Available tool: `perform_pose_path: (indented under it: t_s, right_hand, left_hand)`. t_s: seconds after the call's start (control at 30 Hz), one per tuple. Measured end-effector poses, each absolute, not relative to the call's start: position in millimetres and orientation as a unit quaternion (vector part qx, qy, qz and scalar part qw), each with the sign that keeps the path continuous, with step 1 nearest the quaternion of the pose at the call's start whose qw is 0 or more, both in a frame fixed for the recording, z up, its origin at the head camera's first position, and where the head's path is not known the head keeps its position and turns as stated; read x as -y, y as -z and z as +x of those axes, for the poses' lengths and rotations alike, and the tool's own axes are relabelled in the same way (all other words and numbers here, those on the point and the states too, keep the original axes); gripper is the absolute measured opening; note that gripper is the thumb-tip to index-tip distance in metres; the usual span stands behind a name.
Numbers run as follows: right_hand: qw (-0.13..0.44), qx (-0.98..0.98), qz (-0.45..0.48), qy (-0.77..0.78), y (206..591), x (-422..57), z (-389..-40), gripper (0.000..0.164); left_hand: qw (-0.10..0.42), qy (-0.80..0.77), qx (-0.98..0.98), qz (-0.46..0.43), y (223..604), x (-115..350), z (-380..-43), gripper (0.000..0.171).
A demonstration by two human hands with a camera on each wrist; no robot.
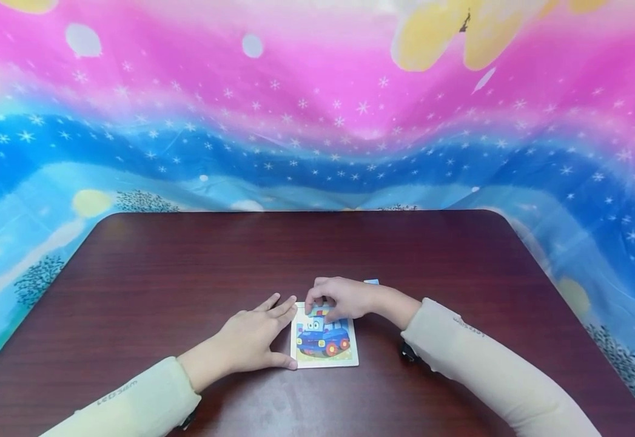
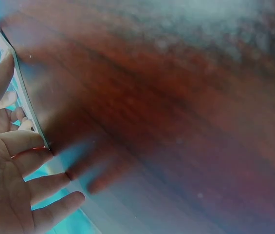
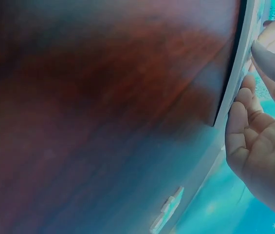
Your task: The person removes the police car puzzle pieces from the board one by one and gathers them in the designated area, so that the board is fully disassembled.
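A small jigsaw puzzle (image 1: 322, 358) showing a blue cartoon car with red wheels lies flat in a pale frame. My left hand (image 1: 248, 340) is at its left edge, fingers spread, thumb by the near corner and fingertips by the far one. Over the far part of the picture, my right hand (image 1: 344, 297) pinches a puzzle piece (image 1: 321, 312) with curled thumb and fingers; the hand partly covers that area. In the right wrist view, the thumb and fingers of the right hand (image 3: 266, 131) are close against the puzzle's surface.
A loose puzzle piece (image 3: 167, 210) lies on the dark brown table (image 1: 213, 261), mostly hidden behind the right wrist in the head view. Beyond the table's far edge hangs a pink and blue patterned cloth (image 1: 317, 133).
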State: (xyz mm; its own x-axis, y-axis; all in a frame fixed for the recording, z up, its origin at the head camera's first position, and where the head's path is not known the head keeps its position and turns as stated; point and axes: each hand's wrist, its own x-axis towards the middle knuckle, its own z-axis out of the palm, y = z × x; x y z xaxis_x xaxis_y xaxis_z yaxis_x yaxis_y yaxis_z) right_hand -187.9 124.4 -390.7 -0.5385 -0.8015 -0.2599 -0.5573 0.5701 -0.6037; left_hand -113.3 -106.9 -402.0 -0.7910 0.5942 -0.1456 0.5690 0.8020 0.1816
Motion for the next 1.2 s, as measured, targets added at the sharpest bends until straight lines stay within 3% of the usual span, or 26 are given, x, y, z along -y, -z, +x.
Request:
perform_pose_path:
  t_s: [0.8,1.2]
  right_hand:
    - [0.245,-0.857,-0.389,0.232,391.8,-126.8,-185.6,0.032]
    - [0.244,-0.835,-0.392,0.301,395.9,-134.6,-193.3,0.020]
  left_hand:
    - [0.098,-0.064,-0.945,0.305,402.4,107.2,-112.7,0.100]
    - [0.097,-0.068,-0.945,0.304,402.5,107.5,-113.2,0.100]
